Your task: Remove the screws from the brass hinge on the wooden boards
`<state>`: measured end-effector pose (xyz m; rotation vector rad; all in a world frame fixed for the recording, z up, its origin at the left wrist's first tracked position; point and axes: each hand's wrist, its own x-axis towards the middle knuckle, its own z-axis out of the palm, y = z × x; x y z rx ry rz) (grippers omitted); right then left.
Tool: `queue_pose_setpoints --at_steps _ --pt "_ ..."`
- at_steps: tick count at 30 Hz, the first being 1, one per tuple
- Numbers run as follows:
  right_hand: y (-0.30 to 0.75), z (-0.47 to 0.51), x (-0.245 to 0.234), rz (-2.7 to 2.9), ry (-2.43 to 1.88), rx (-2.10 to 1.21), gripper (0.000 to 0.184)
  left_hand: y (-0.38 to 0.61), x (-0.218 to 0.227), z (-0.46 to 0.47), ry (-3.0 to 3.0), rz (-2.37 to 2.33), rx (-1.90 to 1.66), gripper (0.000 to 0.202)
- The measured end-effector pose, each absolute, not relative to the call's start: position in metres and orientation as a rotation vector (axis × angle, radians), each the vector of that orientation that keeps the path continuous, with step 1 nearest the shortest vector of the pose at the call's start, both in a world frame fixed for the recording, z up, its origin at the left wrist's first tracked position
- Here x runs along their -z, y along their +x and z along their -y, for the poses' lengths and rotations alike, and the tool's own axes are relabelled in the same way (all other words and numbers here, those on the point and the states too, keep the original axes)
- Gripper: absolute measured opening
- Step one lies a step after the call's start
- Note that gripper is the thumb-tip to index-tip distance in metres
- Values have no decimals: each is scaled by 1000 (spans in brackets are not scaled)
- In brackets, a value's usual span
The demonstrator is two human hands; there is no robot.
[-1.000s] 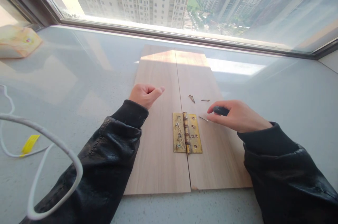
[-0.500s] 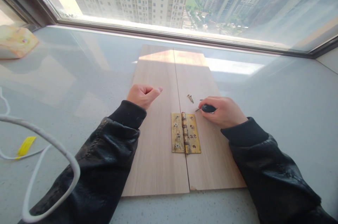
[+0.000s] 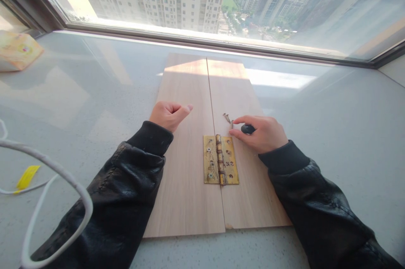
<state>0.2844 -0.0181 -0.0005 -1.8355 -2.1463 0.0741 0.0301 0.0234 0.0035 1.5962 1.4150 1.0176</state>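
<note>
Two pale wooden boards lie side by side, the left board (image 3: 183,201) and the right board (image 3: 256,205). A worn brass hinge (image 3: 220,160) straddles their seam. Screw heads show in its left leaf; dark holes show in the right one. Above the left board my left hand (image 3: 169,115) is closed in a fist, its inside hidden. My right hand (image 3: 264,131) is over the right board, thumb and forefinger at a small screw (image 3: 232,124). Tucked in that hand is a black screwdriver handle (image 3: 247,129), its shaft hidden. Loose screws (image 3: 226,117) lie just left of the fingertips.
A speckled white counter (image 3: 123,87) runs under the boards up to a window frame (image 3: 190,40). On the left, a white cable (image 3: 60,167) loops up near my left sleeve, with a yellow tag (image 3: 28,177) on it. A soft-looking pack (image 3: 19,51) sits at the far left.
My right hand has shifted slightly left, and its thumb and forefinger have spread to either side of a screw by the loose ones. My left hand stays closed in nearly the same place.
</note>
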Motion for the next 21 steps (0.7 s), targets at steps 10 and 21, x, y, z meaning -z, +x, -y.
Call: queue_pose_setpoints --at_steps 10,21 --pt "286 12 5 2056 -1860 -70 20 30 -3 -23 1607 -1410 -1020 51" --pt "297 11 6 1940 -1882 54 28 30 -3 -23 1609 -1414 -1008 51"
